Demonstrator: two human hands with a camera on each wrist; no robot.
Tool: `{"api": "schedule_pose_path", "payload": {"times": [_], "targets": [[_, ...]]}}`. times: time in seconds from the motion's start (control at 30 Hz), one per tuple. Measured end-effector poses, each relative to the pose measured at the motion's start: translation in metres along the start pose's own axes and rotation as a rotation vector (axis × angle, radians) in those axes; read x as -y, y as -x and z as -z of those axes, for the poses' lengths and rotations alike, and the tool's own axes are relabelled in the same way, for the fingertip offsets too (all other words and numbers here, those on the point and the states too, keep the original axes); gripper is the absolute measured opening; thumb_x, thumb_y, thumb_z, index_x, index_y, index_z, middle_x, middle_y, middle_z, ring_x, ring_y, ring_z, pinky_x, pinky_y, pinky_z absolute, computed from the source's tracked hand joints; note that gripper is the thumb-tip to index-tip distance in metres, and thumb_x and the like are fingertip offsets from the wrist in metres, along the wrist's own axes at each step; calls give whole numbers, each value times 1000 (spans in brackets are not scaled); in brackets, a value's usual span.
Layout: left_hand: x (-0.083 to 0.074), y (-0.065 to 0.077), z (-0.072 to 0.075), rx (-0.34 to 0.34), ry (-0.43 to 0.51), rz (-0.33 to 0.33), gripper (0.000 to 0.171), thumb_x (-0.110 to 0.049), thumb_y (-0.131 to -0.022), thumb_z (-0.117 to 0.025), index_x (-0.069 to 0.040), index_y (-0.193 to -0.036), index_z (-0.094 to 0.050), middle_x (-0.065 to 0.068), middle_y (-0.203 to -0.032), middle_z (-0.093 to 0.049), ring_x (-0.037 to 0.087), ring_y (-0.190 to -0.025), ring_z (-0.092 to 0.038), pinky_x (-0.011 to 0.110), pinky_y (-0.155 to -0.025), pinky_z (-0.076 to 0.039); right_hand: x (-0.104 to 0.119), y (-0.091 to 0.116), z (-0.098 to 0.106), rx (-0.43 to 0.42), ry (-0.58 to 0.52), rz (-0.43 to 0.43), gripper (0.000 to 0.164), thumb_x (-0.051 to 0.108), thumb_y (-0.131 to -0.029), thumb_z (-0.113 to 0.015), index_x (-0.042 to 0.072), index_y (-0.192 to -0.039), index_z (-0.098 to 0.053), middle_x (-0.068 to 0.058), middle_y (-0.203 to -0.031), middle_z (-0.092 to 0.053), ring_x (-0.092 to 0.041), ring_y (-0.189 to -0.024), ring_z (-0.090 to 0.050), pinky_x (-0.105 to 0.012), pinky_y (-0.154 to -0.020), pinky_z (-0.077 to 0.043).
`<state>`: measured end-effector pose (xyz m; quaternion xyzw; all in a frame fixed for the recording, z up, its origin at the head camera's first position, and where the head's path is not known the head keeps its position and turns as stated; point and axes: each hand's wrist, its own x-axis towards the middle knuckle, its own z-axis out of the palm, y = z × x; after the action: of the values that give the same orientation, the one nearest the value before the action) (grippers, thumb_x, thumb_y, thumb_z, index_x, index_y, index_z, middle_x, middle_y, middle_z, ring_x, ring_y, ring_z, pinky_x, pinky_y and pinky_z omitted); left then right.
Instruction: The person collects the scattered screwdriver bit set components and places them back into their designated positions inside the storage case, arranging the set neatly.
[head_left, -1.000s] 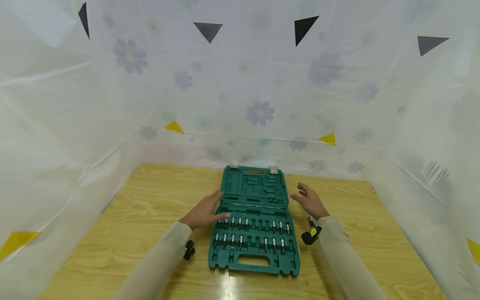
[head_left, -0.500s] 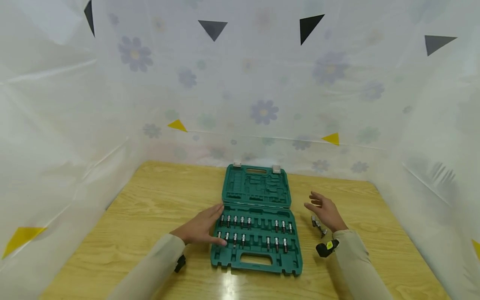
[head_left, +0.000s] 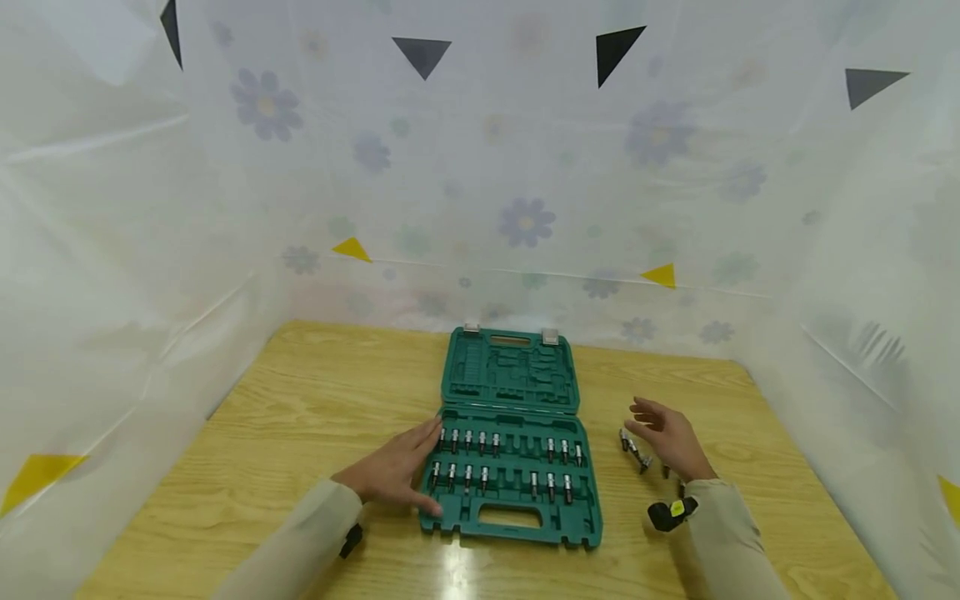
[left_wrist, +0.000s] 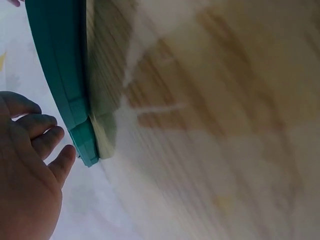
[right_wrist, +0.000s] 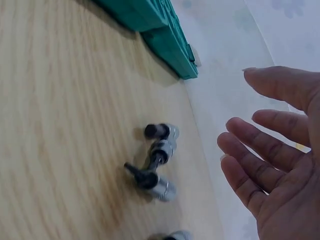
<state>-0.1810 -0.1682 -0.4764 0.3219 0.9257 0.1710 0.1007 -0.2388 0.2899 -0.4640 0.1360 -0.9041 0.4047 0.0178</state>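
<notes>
On the left, a person's left hand (head_left: 397, 465) lies spread along the left edge of an open green case (head_left: 558, 525), thumb apart, gripping nothing that I can see. Right of the case, three loose metal bits (head_left: 633, 448) lie on the wooden table (head_left: 315, 400) in a short line slanting from far left to near right. The right hand (head_left: 671, 437) is plainly the nearer one, just to their right and above them, its fingers loosely bent, thumb apart and palm empty.
</notes>
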Motion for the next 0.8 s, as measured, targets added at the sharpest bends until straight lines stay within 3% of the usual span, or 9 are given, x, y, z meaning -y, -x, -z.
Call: {"api": "schedule_pose_path", "payload": {"times": [0.4,0.8], "targets": [[-1,7,-3,24,-4,-1,119,-67,-74,-69,4,-152,-13,20,-159,-9,36,-145,-13,52,-113,-23,-21,24,7,-61,92,3,53,25,-98,-58,-6,-139,-45,-28,-131,-53,-45,-112,-54,-56,-88,-46],[1,9,-6,23,-16,0,123,-70,-72,-68,2,-153,-10,18,-160,-6,35,-146,-11,52,-113,-23,-29,53,16,-138,99,-96,53,28,-98,-58,-8,-136,-49,-31,-128,-54,-46,-113,-52,-58,-90,-43]]}}
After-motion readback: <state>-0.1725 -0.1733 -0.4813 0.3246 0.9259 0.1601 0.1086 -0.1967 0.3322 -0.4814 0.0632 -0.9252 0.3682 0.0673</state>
